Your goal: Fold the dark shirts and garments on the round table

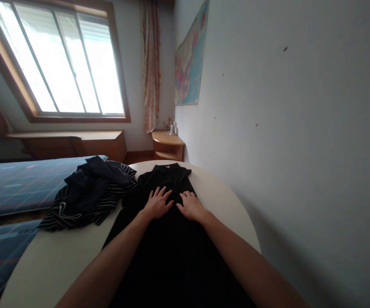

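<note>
A black collared garment (168, 248) lies spread over the round white table (233, 205), its collar at the far end. My left hand (158, 203) rests on its upper part with the fingers spread. Close by on the right, my right hand (191, 206) also lies on the cloth, palm down, fingers stretched forward. A small gap of black fabric shows between the two thumbs. Neither hand grips anything visible. The garment's near end runs down out of the picture between my forearms.
A heap of dark and striped clothes (92, 188) sits on the table's left side. Beyond it are blue checked mattresses (27, 179). A white wall (300, 149) stands close on the right. A small corner shelf (168, 139) and a low wooden desk (101, 137) are at the back.
</note>
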Demonstrator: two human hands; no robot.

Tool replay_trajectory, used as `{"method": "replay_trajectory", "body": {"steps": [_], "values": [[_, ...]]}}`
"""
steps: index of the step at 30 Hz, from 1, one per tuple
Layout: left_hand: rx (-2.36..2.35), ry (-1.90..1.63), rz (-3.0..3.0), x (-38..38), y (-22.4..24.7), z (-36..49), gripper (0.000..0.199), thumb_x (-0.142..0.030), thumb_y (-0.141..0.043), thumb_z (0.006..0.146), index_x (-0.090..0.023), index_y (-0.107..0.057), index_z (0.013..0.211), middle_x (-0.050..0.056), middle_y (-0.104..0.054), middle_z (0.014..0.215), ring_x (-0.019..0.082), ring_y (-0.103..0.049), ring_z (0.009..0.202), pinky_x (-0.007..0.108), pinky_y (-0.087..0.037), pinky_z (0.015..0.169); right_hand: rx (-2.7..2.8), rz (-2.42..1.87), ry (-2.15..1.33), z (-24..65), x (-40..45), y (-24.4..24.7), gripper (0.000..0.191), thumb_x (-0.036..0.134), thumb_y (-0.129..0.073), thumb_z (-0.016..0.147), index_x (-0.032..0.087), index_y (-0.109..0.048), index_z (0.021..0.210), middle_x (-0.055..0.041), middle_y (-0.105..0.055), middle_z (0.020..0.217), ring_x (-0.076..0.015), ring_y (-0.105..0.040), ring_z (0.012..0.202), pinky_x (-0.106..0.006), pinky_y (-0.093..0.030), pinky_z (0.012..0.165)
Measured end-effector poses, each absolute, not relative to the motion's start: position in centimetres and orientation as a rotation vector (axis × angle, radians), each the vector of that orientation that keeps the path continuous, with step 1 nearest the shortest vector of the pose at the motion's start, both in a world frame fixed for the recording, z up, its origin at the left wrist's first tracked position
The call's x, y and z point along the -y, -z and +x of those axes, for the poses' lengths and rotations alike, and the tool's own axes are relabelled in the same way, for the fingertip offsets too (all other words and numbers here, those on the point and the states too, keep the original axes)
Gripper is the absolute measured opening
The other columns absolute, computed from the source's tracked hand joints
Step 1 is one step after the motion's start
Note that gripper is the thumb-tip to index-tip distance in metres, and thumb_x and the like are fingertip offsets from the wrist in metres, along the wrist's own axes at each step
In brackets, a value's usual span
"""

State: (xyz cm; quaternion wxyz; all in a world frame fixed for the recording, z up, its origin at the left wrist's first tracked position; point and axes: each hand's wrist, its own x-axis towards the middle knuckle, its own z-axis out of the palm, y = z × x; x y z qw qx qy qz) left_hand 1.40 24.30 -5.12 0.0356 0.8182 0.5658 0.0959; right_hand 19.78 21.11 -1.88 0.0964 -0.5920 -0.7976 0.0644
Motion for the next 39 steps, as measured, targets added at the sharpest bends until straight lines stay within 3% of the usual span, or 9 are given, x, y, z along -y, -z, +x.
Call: {"method": "replay_trajectory", "body": {"steps": [5, 9, 14, 18, 24, 35, 39], "values": [[-1.763, -0.278, 2.503, -26.1, 5.1, 1.6, 0.060, -0.057, -0.038, 0.095, -0.030, -0.037, 0.150, 0.008, -0.026, 0.161, 0.036, -0.018, 0.148, 0.059, -0.018, 0.115, 2.334, -1.568, -0.345, 22.0, -22.0, 2.0, 0.057, 0.029, -0.055, 0.090, 0.006, -0.047, 0.141, -0.0186, -0.052, 0.141, -0.0256, -0.047, 0.130, -0.035, -0.033, 0.112], [-1.750, -0.272, 2.514, -27.0, 5.0, 1.4, 0.061, -0.058, -0.038, 0.095, -0.030, -0.037, 0.149, 0.007, -0.027, 0.161, 0.037, -0.018, 0.148, 0.058, -0.018, 0.115, 2.342, -1.521, -0.372, 23.7, -21.1, 2.2, 0.060, 0.030, -0.058, 0.088, 0.004, -0.046, 0.141, -0.0201, -0.052, 0.141, -0.0262, -0.048, 0.130, -0.035, -0.033, 0.113], [-1.745, -0.286, 2.541, -27.0, 4.6, 1.6, 0.061, -0.058, -0.038, 0.094, -0.029, -0.040, 0.148, 0.007, -0.031, 0.159, 0.037, -0.023, 0.146, 0.057, -0.020, 0.115, 2.377, -1.467, -0.432, 24.7, -20.7, 3.4, 0.064, 0.035, -0.051, 0.092, 0.006, -0.038, 0.148, -0.0205, -0.038, 0.152, -0.0257, -0.034, 0.142, -0.038, -0.026, 0.118], [-1.817, -0.403, 2.626, -27.3, 4.3, 1.4, 0.057, -0.053, -0.044, 0.092, -0.028, -0.047, 0.144, 0.007, -0.033, 0.158, 0.033, -0.021, 0.147, 0.051, -0.013, 0.119, 2.388, -1.510, -0.434, 24.4, -21.0, 3.8, 0.071, 0.040, -0.047, 0.094, 0.003, -0.029, 0.151, -0.0209, -0.026, 0.158, -0.0269, -0.022, 0.148, -0.040, -0.018, 0.121], [-2.082, -0.302, 2.387, -29.5, 4.8, 0.1, 0.067, -0.062, -0.037, 0.092, -0.029, -0.036, 0.151, 0.012, -0.031, 0.158, 0.042, -0.031, 0.141, 0.059, -0.021, 0.112, 2.414, -1.645, -0.394, 23.5, -21.4, 3.7, 0.076, 0.052, -0.035, 0.097, 0.003, -0.024, 0.154, -0.0173, -0.018, 0.161, -0.0287, -0.011, 0.150, -0.039, -0.010, 0.122], [-2.060, -0.245, 2.339, -34.1, 4.7, 0.2, 0.071, -0.065, -0.036, 0.091, -0.027, -0.037, 0.151, 0.015, -0.030, 0.158, 0.047, -0.026, 0.142, 0.064, -0.019, 0.111, 2.385, -1.684, -0.368, 23.4, -25.3, 4.3, 0.077, 0.053, -0.034, 0.096, 0.003, -0.023, 0.154, -0.0159, -0.020, 0.161, -0.0273, -0.012, 0.150, -0.038, -0.011, 0.122], [-2.002, -0.386, 2.458, -33.5, 4.1, 0.6, 0.062, -0.053, -0.044, 0.091, -0.026, -0.042, 0.147, 0.010, -0.031, 0.158, 0.038, -0.026, 0.144, 0.054, -0.016, 0.116, 2.358, -1.661, -0.370, 23.5, -26.0, 4.8, 0.076, 0.052, -0.037, 0.095, 0.004, -0.025, 0.153, -0.0153, -0.022, 0.161, -0.0269, -0.013, 0.150, -0.040, -0.013, 0.122]]}}
